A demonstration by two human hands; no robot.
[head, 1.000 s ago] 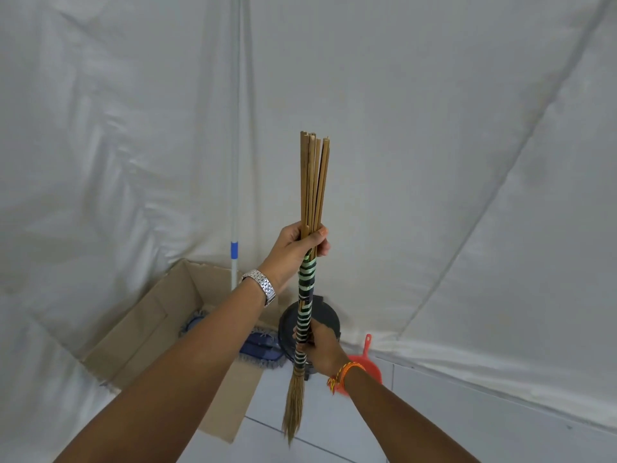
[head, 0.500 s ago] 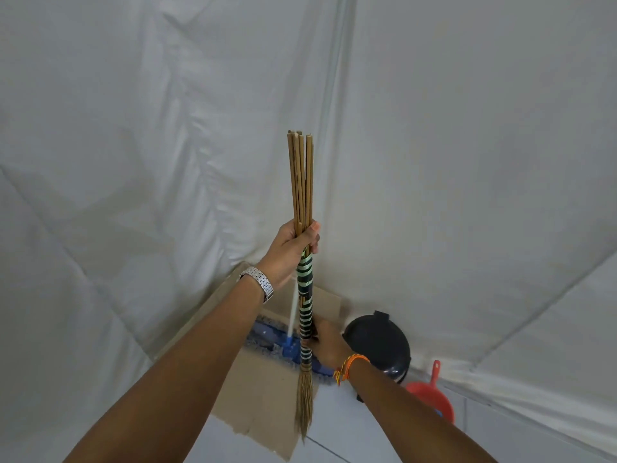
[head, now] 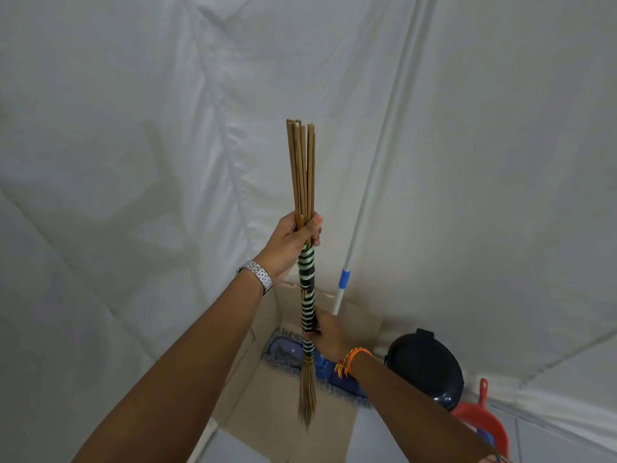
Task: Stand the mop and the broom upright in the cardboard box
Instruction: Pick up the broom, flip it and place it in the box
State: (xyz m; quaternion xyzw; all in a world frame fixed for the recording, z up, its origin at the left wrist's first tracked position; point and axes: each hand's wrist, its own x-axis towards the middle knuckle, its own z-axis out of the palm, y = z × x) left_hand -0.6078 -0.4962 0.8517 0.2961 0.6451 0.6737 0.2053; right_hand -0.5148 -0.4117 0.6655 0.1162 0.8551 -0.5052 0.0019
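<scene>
Left hand (head: pixel 293 243): closed round the broom (head: pixel 305 279) high up, where the bare sticks meet the green and black binding; a metal watch (head: pixel 257 280) is worn on this wrist.
Box (head: pixel 267 409): open on the floor against the white sheet (head: pixel 133 128), its flaps spread; bare cardboard is seen in the near part.
Broom: held upright in the air over the box, sticks up, bristle tip down; the tip hangs above the box floor and is not yet set down, as far as can be judged.
Right hand (head: pixel 329 332): closed round the lower binding of the broom, just above the bristles; orange thread (head: pixel 350 360) is tied on the wrist.
Mop (head: pixel 317 365): already in the box, its blue head flat on the bottom toward the far side, its pale pole (head: pixel 377 168) leaning up against the sheet.
Bin (head: pixel 424 365): black, just right of the box, outside it; a red dustpan (head: pixel 480 426) lies beyond it.
Step in hand: the broom is to be lowered into the box.
How it is best done: the broom is kept vertical and is brought down slowly, bristles first, onto the bare cardboard in front of the mop head, not on top of it. The top is then tipped back so that the sticks rest on the sheet or beside the pole. The lower hand is best released first, the upper one last.
Risk: the bristles are soft and may bend or splay under the weight, and a thin bundle set too upright may topple out of the box.
</scene>
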